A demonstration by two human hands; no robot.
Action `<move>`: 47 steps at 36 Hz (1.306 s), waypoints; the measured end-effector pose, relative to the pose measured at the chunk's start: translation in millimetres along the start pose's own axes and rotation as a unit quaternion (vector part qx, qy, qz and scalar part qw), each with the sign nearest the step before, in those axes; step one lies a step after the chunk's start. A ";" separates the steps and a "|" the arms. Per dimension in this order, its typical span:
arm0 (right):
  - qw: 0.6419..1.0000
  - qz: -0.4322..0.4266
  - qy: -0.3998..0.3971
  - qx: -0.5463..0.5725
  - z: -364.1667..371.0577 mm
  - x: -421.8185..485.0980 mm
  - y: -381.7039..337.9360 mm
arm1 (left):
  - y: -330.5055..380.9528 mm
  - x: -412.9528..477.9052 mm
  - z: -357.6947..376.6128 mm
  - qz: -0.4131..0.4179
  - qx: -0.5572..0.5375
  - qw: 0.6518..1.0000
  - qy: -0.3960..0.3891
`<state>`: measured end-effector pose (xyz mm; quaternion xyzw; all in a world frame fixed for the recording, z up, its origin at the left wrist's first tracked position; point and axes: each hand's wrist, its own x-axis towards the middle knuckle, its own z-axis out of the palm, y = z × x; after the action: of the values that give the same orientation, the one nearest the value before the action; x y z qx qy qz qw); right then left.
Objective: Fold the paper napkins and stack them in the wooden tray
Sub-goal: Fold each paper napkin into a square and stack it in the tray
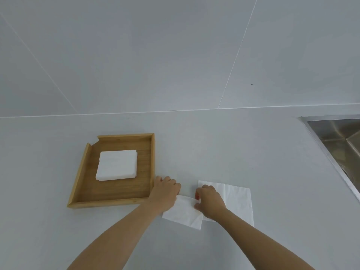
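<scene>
A pale grey counter carries a wooden tray and unfolded paper napkins.

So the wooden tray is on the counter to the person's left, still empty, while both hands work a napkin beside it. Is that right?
Not quite: the head view shows the wooden tray is not empty. A stack of folded napkins already lies in it. The rest holds: it sits on the counter to the person's left, while the left hand and right hand work a napkin beside it.

Two bare forearms with no sleeves, watch or rings in view end in the left hand and right hand, fingernails painted red.
</scene>
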<state>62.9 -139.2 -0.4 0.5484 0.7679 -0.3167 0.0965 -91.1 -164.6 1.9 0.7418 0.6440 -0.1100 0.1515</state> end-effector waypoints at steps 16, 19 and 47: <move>0.924 -0.026 0.067 0.376 -26.3 0.4 -52.5 | -56.3 -39.9 -40.0 -0.153 -0.505 0.841 0.123; 0.909 -0.043 0.058 0.411 -29.9 13.7 -81.8 | -76.8 -42.4 -51.2 -0.202 -0.541 0.800 0.162; 0.978 -0.075 0.019 0.196 -2.8 117.9 -188.7 | -178.6 -16.2 -28.7 -0.392 -0.291 0.849 0.202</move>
<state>-151.8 -82.8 15.1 0.5037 0.7313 -0.4570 -0.0511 -271.0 -146.7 19.5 0.3552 0.9003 0.1844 0.1712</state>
